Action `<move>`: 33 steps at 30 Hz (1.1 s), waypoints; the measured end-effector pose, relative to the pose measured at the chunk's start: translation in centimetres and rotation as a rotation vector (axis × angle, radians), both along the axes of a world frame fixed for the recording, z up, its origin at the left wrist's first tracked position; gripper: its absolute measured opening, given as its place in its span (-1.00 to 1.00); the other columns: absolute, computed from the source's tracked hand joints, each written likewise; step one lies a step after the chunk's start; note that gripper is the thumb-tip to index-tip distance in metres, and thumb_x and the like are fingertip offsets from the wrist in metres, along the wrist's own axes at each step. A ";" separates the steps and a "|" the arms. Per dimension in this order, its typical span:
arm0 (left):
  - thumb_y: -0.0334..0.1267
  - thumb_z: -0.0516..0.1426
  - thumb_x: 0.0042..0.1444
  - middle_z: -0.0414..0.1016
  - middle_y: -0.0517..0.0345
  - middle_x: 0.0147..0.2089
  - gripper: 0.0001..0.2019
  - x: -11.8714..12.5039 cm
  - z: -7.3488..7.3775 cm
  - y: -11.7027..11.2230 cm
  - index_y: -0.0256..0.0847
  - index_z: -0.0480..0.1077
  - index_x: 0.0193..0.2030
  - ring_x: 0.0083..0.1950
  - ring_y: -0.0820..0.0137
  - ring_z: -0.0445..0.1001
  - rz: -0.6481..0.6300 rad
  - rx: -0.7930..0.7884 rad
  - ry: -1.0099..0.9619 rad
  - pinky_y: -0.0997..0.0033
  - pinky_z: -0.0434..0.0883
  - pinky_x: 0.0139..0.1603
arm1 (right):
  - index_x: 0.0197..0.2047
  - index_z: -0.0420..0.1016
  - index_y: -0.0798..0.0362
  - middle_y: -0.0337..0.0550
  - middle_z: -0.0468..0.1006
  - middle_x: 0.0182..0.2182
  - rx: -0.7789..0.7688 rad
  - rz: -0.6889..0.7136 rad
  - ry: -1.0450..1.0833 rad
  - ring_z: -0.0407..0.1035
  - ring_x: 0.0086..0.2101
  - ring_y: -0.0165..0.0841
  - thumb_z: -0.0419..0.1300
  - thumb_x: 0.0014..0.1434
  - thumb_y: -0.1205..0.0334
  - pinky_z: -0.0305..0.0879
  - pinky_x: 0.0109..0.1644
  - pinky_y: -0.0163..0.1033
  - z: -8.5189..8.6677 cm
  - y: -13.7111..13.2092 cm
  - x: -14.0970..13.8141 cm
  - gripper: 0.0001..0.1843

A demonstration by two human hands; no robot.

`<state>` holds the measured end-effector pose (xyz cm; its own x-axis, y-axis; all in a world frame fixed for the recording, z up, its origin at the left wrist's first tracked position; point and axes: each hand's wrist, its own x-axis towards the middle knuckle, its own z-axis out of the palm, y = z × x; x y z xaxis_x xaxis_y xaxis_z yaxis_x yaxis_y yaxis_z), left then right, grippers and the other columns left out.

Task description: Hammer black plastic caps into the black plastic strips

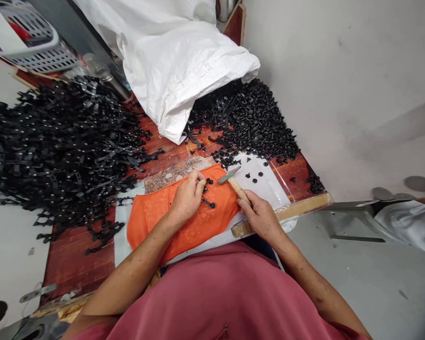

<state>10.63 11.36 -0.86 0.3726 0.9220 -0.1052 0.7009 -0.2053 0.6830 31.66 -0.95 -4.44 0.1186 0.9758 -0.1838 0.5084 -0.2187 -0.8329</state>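
Note:
My right hand (pixel 262 215) is wrapped round the wooden handle of a small hammer (pixel 239 190), whose metal head lies over the right part of an orange cloth (pixel 187 231). On the cloth, my left hand (pixel 187 196) has its fingers pinched together beside a few small black parts; what sits between the fingertips is too small to make out. A black strip-like piece (pixel 208 203) with a round end lies just right of that hand. Under the cloth's far edge a speckled stone slab (pixel 156 182) shows. Several round-headed black pieces (pixel 255 181) lie on a white sheet (pixel 269 189) beyond the hammer.
A big heap of black linked parts (pixel 63 146) covers the table's left side. At the back, a white woven sack (pixel 184 61) lies open beside a pile of small black pieces (pixel 258 118). A cardboard strip (pixel 286 212) edges the near right side. A plastic basket (pixel 42 54) stands far left.

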 end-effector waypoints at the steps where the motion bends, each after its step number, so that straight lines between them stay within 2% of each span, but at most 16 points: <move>1: -0.23 -0.03 0.34 0.46 0.18 -0.35 -0.91 0.0 -0.1 0.0 -0.09 0.23 -0.22 -0.32 0.31 0.45 -0.007 0.000 0.006 0.34 0.31 -0.24 | -0.11 0.43 -0.12 -0.28 0.46 -0.44 0.000 0.000 0.001 0.34 -0.43 -0.28 0.01 0.41 0.03 0.17 -0.31 -0.23 0.0 0.0 0.0 -0.78; 7: -0.27 -0.02 0.33 0.50 0.17 -0.33 -0.92 0.0 -0.5 0.3 -0.09 0.25 -0.22 -0.28 0.30 0.48 -0.042 0.015 0.019 0.34 0.34 -0.20 | -0.04 0.43 -0.11 -0.27 0.46 -0.43 -0.005 0.009 -0.006 0.35 -0.41 -0.28 0.00 0.42 0.03 0.20 -0.28 -0.24 0.3 0.0 0.0 -0.76; 14: -0.25 0.03 0.32 0.48 0.19 -0.36 -0.94 -0.2 -0.4 0.7 -0.10 0.28 -0.22 -0.30 0.32 0.47 -0.080 0.001 0.001 0.35 0.33 -0.21 | -0.07 0.42 -0.09 -0.28 0.46 -0.43 -0.023 0.014 -0.004 0.34 -0.42 -0.30 0.01 0.42 0.04 0.19 -0.29 -0.24 0.5 0.1 -0.1 -0.77; 22: -0.21 0.02 0.32 0.49 0.20 -0.32 -0.92 -0.5 -0.1 0.6 -0.12 0.28 -0.19 -0.30 0.37 0.48 -0.073 -0.059 -0.137 0.39 0.33 -0.23 | -0.04 0.46 -0.07 -0.30 0.45 -0.42 -0.013 -0.003 -0.002 0.35 -0.41 -0.31 0.01 0.41 0.06 0.21 -0.27 -0.26 0.7 0.0 -0.2 -0.75; 33: -0.24 0.05 0.31 0.50 0.22 -0.38 -0.92 -0.4 0.2 0.8 -0.13 0.31 -0.22 -0.34 0.37 0.47 -0.091 -0.058 -0.075 0.41 0.30 -0.28 | -0.08 0.44 -0.07 -0.32 0.43 -0.44 -0.023 -0.006 -0.005 0.35 -0.41 -0.32 0.02 0.40 0.08 0.20 -0.26 -0.26 0.8 0.0 -0.2 -0.78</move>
<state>10.28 12.11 -0.66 0.4631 0.8773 -0.1258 0.6279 -0.2246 0.7452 31.48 -0.97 -3.60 0.1250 0.9705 -0.2060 0.5116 -0.2409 -0.8247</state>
